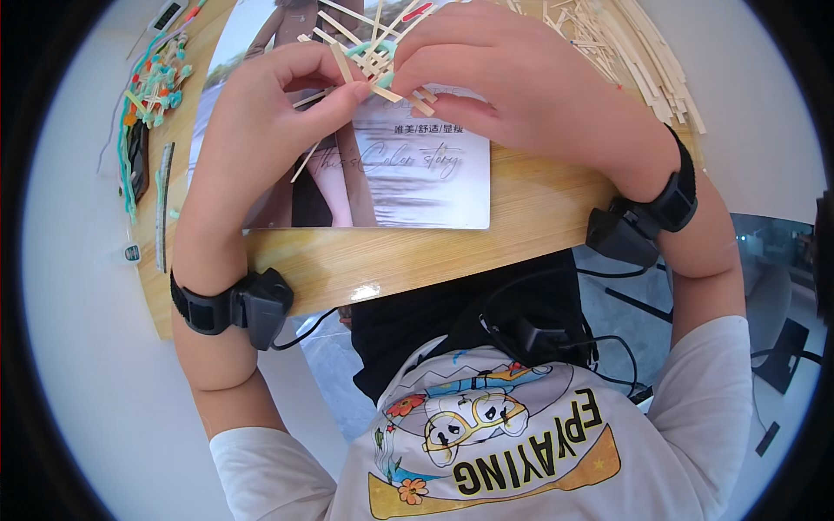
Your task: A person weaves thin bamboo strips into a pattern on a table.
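Between my hands, above a printed sheet point(434, 195), is a small woven piece of pale flat strips point(375, 62) with a mint-green band around its middle. Loose strip ends stick out from it in many directions. My left hand point(269, 130) is closed, thumb and forefinger pinching strips at the near left edge of the weave. Curled over its right side, my right hand point(512, 82) grips strip ends between thumb and fingers. The hands cover both sides of the weave, and its far part runs up to the picture's top edge.
Pale strips point(647, 61) lie in a bundle at the far right of the wooden table point(391, 256). Colourful cords and beads point(161, 82), a ruler point(162, 208) and a small white device point(168, 16) are at the left. Black wrist units point(265, 308) with cables sit on both forearms.
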`<move>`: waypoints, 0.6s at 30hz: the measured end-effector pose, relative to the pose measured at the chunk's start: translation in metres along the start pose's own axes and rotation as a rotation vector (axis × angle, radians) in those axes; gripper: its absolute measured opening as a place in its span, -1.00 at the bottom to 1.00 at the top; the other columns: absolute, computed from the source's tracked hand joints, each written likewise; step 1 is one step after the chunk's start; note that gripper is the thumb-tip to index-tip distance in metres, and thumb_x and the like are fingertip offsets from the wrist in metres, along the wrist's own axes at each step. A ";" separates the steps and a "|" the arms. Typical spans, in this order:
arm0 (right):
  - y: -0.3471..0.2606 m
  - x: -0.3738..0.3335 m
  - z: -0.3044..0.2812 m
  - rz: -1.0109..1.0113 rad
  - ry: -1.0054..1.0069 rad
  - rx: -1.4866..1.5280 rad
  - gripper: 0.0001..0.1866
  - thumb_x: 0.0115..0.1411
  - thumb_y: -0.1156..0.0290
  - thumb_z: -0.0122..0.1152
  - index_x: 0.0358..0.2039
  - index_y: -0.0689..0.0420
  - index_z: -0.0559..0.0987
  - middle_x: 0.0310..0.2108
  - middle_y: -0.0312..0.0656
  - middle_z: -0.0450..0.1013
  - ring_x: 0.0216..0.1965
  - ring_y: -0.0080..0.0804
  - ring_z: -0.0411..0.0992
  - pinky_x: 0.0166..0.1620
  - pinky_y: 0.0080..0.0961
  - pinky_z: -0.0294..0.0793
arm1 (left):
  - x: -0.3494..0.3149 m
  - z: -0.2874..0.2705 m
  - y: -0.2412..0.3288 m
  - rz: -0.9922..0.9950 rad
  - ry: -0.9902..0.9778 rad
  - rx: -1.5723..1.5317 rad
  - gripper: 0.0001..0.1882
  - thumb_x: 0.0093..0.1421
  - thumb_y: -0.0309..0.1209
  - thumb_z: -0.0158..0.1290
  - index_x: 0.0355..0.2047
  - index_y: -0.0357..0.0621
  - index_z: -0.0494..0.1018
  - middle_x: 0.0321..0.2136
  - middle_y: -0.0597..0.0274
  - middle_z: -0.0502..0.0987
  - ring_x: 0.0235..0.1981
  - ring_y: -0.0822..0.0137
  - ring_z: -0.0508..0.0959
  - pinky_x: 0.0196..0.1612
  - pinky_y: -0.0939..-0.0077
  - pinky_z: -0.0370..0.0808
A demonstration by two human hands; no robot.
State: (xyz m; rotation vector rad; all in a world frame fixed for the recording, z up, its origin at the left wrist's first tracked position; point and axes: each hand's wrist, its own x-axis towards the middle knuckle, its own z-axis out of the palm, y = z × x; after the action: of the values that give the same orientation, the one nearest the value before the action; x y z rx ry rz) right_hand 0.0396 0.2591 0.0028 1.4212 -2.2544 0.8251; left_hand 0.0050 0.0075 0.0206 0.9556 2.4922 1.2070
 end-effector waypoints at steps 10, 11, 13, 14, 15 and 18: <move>-0.016 -0.001 0.012 0.307 0.171 -0.062 -0.84 0.27 0.35 0.29 -0.23 0.16 0.63 -0.36 -0.10 0.58 -0.29 -0.21 0.57 -0.17 -0.37 0.55 | -0.001 0.004 -0.001 0.052 0.043 -0.050 -0.86 0.25 -0.44 0.20 -0.33 -0.30 0.56 -0.41 0.30 0.60 -0.30 0.51 0.57 -0.14 0.56 0.52; -0.016 -0.001 0.015 0.359 0.244 -0.078 -0.81 0.27 0.26 0.29 -0.26 0.11 0.66 -0.36 -0.10 0.61 -0.31 -0.20 0.60 -0.22 -0.37 0.57 | -0.001 0.004 -0.001 0.053 0.043 -0.049 -0.86 0.25 -0.44 0.20 -0.33 -0.30 0.56 -0.41 0.30 0.60 -0.30 0.51 0.57 -0.14 0.56 0.52; -0.017 0.000 0.016 0.418 0.277 0.051 -0.83 0.27 0.30 0.30 -0.24 0.12 0.65 -0.36 -0.12 0.62 -0.30 -0.26 0.61 -0.20 -0.40 0.58 | -0.002 0.004 -0.001 0.038 0.047 -0.047 -0.87 0.26 -0.44 0.19 -0.30 -0.28 0.56 -0.40 0.30 0.61 -0.29 0.50 0.58 -0.16 0.56 0.52; -0.017 0.001 0.017 0.477 0.308 0.182 -0.85 0.26 0.35 0.31 -0.21 0.13 0.64 -0.36 -0.14 0.62 -0.29 -0.32 0.62 -0.18 -0.43 0.59 | -0.003 0.005 -0.001 0.040 0.048 -0.046 -0.87 0.26 -0.44 0.19 -0.30 -0.28 0.56 -0.40 0.30 0.61 -0.29 0.50 0.58 -0.16 0.56 0.52; -0.017 0.002 0.017 0.476 0.309 0.180 -0.85 0.26 0.35 0.31 -0.21 0.13 0.64 -0.36 -0.14 0.62 -0.29 -0.32 0.62 -0.18 -0.43 0.59 | -0.003 0.005 0.000 0.040 0.054 -0.053 -0.87 0.26 -0.44 0.19 -0.28 -0.28 0.56 -0.40 0.29 0.61 -0.29 0.50 0.59 -0.17 0.56 0.51; -0.019 0.004 0.011 0.587 0.314 0.300 -0.82 0.27 0.36 0.33 -0.21 0.19 0.63 -0.35 -0.18 0.63 -0.27 -0.47 0.62 -0.15 -0.52 0.59 | -0.004 0.004 0.005 0.018 0.040 -0.038 -0.87 0.31 -0.44 0.16 -0.24 -0.28 0.54 -0.33 0.32 0.59 -0.23 0.51 0.57 -0.10 0.58 0.49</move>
State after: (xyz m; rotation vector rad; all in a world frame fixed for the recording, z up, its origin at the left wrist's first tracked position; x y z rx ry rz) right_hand 0.0549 0.2433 0.0020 0.6429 -2.3780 1.5006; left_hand 0.0120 0.0100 0.0211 0.9559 2.4871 1.2859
